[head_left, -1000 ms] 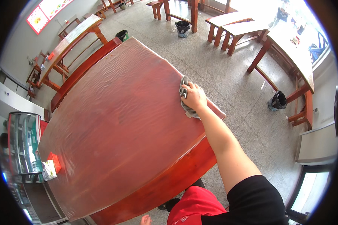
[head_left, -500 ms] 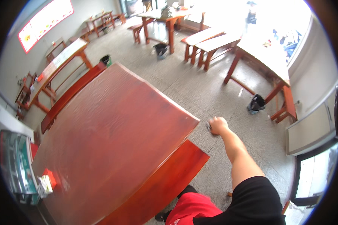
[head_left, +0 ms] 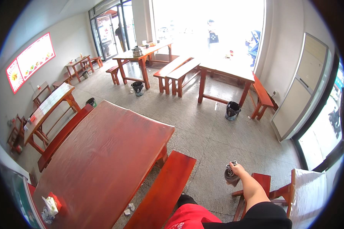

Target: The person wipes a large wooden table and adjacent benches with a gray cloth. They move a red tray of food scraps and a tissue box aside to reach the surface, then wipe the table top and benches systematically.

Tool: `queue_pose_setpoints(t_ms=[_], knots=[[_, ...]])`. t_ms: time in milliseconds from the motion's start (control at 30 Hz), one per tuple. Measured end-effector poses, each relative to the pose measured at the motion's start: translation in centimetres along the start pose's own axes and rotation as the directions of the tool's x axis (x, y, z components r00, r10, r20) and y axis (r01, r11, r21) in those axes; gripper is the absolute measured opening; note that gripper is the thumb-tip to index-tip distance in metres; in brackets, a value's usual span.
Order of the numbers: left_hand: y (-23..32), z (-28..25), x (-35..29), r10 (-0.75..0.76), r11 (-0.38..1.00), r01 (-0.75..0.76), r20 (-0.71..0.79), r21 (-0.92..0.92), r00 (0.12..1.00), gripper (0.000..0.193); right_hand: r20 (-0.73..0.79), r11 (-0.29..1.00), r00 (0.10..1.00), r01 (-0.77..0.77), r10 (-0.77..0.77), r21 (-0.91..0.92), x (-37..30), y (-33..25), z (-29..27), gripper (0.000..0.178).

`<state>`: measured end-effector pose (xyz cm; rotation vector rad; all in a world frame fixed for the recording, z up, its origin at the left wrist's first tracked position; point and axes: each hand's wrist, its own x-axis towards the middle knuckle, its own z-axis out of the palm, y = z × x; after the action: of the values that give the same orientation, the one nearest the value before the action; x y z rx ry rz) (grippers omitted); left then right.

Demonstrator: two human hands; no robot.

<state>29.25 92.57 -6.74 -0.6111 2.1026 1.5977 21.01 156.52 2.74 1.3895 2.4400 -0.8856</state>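
On the left side of the room, a big red-brown counter [head_left: 107, 152] reaches from the lower edge toward the middle, and its top has a transparent, wrinkled cover which catches the light. Near its lower left corner stands a red tissue box [head_left: 56, 201] with white paper at it. A long red bench [head_left: 168, 183] runs along the right side of this counter, and two crumpled papers [head_left: 129, 209] lie on the grey floor [head_left: 202, 139] between them.

To the right of the bench, the right hand [head_left: 236, 168] is closed around a grey cloth [head_left: 232, 177], which hangs down over the floor, apart from the counter. About the left hand I cannot tell, because it is outside the view.

Farther back, a metal kettle [head_left: 137, 51] stands on another counter [head_left: 151, 50], dark-lined bins [head_left: 232, 110] are on the floor, and a wide window [head_left: 202, 23] shines very brightly.
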Motion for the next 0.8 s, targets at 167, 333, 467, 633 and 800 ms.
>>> queue_pose_setpoints(t_ms=[167, 333, 467, 633, 800], knots=[[-4.7, -2.3, -3.3, -0.115, 0.992, 0.113, 0.033, 0.056, 0.993, 0.02, -0.216, 0.969, 0.966, 0.095, -0.145, -0.228, -5.7, 4.0, -0.1, 0.064], [-7.0, -0.9, -5.6, -0.178, 0.983, 0.175, 0.041, 0.052, 0.983, 0.02, -0.241, 0.984, 0.955, 0.175, -0.174, -0.017, -4.1, 7.3, 0.4, 0.047], [-7.2, 0.9, -6.8, -0.077, 0.997, 0.077, -0.004, 0.024, 0.997, 0.021, 0.017, 0.712, 0.951, 0.219, -0.309, 0.668, -5.1, 5.0, -0.1, 0.023], [-5.6, 5.4, -8.5, 0.096, 0.995, -0.097, -0.01, -0.011, 0.995, 0.021, 0.191, 0.517, 0.793, 0.175, -0.579, 0.838, -8.9, 0.9, -2.9, 0.021], [2.7, 13.6, -8.9, 0.506, 0.788, -0.529, 0.157, 0.316, 0.848, 0.024, 0.307, 0.741, 0.684, 0.53, -0.661, 0.413, -8.5, 1.4, -4.2, 0.025]])
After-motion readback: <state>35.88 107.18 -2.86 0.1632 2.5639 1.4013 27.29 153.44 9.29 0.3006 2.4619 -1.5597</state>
